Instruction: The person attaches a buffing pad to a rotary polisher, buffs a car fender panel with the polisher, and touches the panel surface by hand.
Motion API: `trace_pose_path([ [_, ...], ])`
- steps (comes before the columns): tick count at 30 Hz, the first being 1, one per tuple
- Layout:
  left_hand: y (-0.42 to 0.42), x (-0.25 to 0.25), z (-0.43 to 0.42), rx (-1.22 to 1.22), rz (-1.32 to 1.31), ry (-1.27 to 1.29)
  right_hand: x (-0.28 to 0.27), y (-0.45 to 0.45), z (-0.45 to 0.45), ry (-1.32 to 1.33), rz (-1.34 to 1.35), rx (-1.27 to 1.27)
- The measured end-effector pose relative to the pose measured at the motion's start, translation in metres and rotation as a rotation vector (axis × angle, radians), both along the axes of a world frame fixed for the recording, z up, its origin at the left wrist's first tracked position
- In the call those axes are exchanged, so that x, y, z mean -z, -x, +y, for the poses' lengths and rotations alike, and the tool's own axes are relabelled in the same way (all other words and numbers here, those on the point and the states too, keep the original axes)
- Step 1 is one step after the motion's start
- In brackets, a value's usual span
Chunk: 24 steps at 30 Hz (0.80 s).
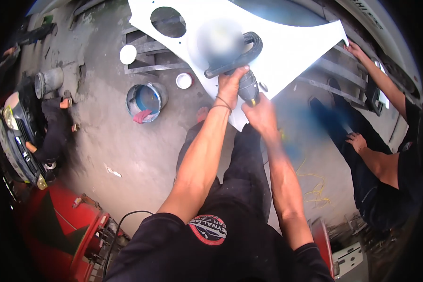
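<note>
A dark rotary polisher [247, 85] with a loop handle [255, 46] lies over a white car fender panel [291, 51]. My left hand [229, 87] is closed around the front of the tool's body, near the handle. Lower down, my right hand [261, 113] grips the rear end of the body. The polisher's head sits at a pale blurred spot on the panel, so its pad cannot be made out. A round hole [168, 22] opens in the panel's upper left part.
A metal stand [148, 47] supports the panel. On the floor stand a bucket [160, 96] with a pink cloth [142, 116] and a small white tub [184, 81]. At right, another person's hand [355, 48] touches the panel's tip. A yellow cord [318, 190] lies nearby.
</note>
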<state>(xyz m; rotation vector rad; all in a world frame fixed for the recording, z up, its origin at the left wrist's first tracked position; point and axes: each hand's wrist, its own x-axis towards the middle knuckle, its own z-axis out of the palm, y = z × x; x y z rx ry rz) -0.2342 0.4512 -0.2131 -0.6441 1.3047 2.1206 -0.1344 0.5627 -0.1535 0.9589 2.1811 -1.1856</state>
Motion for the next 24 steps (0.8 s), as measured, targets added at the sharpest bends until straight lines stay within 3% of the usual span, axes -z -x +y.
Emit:
trace_pose_path([
  [7, -0.113, -0.020, -0.003, -0.081, -0.227, -0.076, -0.050, -0.079, 0.004, -0.058, -0.099, -0.107],
  [12, -0.145, -0.035, 0.000, -0.097, -0.261, -0.129, -0.067, -0.098, 0.003, -0.094, -0.141, -0.153],
  [15, -0.126, -0.026, -0.011, -0.098, -0.257, -0.110, -0.054, -0.090, 0.001, -0.139, -0.218, -0.224],
  [20, -0.044, -0.021, -0.023, -0.135, -0.122, 0.014, -0.029, -0.014, -0.008, -0.027, -0.111, -0.237],
  [24, 0.000, -0.028, 0.001, 0.013, -0.060, 0.108, -0.022, 0.011, 0.007, 0.038, -0.055, -0.024],
])
